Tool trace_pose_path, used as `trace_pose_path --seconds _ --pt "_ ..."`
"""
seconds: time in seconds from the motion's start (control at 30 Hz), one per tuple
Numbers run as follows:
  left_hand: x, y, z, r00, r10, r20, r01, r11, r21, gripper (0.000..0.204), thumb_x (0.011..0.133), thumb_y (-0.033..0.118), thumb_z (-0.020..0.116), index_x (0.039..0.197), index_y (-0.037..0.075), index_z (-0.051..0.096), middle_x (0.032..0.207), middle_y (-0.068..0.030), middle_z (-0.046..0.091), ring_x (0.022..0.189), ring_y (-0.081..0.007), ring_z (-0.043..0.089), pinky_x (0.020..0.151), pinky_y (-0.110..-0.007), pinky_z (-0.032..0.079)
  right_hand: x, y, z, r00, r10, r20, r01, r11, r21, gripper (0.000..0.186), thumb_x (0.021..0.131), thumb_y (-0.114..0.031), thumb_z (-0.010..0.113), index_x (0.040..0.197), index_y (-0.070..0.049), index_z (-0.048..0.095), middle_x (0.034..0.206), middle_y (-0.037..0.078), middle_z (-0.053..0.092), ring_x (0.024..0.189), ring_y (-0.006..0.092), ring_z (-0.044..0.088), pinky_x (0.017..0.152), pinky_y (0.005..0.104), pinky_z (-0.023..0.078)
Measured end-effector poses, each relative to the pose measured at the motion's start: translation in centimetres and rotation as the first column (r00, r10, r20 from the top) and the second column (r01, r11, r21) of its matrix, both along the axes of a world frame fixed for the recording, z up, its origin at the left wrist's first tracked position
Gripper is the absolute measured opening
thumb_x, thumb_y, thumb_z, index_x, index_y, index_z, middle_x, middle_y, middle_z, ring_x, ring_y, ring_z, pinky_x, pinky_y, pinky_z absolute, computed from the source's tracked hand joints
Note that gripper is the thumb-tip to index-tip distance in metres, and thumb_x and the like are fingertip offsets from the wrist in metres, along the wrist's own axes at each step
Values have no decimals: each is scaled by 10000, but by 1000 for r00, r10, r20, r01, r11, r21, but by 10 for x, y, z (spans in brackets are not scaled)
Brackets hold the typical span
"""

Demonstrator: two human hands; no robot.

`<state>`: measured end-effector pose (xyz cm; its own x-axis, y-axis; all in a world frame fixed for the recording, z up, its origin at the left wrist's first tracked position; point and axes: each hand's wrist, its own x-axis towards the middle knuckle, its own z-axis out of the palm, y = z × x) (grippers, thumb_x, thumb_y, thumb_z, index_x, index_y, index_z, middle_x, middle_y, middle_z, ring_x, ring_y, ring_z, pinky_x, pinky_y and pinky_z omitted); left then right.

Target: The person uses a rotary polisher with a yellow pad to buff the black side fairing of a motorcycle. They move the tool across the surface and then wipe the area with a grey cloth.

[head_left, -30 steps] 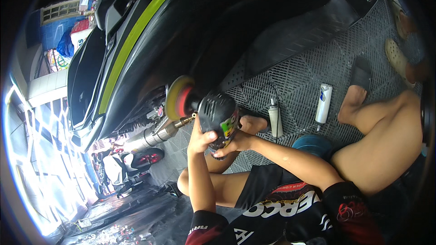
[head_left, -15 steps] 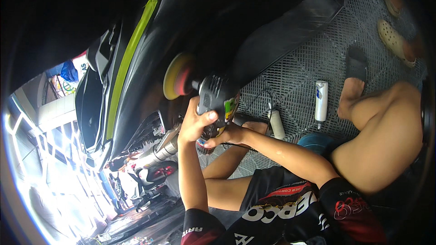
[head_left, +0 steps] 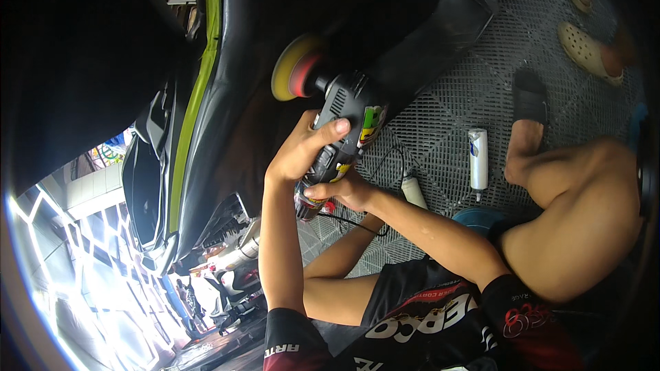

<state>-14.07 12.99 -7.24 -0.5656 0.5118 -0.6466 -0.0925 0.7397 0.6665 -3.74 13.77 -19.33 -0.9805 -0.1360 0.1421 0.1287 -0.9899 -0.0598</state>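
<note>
In the middle of the frame the left hand (head_left: 302, 148) grips the top of a black polishing machine (head_left: 344, 130). Its yellow pad (head_left: 292, 65) sits against the dark motorbike panel (head_left: 227, 96); I think buffing goes on and steady pressure comes next. The right hand (head_left: 347, 192) clasps the machine's handle from below. Further right, two white tubes (head_left: 477, 158) lie capped on the grey floor mat (head_left: 440, 117); what is inside is hidden.

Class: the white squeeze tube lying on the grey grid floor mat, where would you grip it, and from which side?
Probably grip the white squeeze tube across its flat middle, coming from above: it lies flat on the grey grid floor mat, long sides clear, nozzle pointing toward the person.
</note>
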Motion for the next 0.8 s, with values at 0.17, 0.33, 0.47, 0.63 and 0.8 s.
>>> trace_pose_path --seconds 0.17,0.33,0.47,0.63,0.8 --pt "-6 30 -10 998 20 58 -20 1000 -10 886 810 672 710 1297 -50 548 989 -210 696 789 -276 725 699 -367 622 -3 14 -1 992 -83 99 85 996 -11 524 796 -74 803 1269 -66 576 1163 35 623 1113 165 613 991 360 511" --pt "-6 56 -3 979 100 179 -103 995 4 874 815 687 706 1282 -43 587 921 -212 707 748 -292 723 682 -391 626 -4 38 13 972 -134 194 134 991 14 469 822 -72 781 1244 -75 575 1132 17 627 1115 153 611 1024 355 486" --pt "-6 39 1 978 79 194 -88 995 36 871 817 689 700 1262 -53 597 893 -210 709 734 -299 721 688 -389 625 -4 24 13 982 -107 158 99 993 56 516 817 -78 789 1279 -74 559 1163 18 614 1135 150 599 1026 354 485" --pt "13 -28 -2 969 195 148 -209 974 83 872 810 648 722 1277 -75 580 1012 -188 704 859 -243 705 775 -351 587 14 -11 12 995 33 98 -43 993 109 551 794 -119 825 1276 -44 569 1175 41 632 1099 148 613 988 350 501" --pt "50 -109 13 942 334 35 -334 917 217 1061 762 566 767 1518 -47 346 1403 -195 539 1276 -286 544 1085 -404 430 32 -33 13 977 214 -5 -190 877 441 652 725 -202 895 1260 -12 574 1170 79 657 1098 171 630 953 331 507"
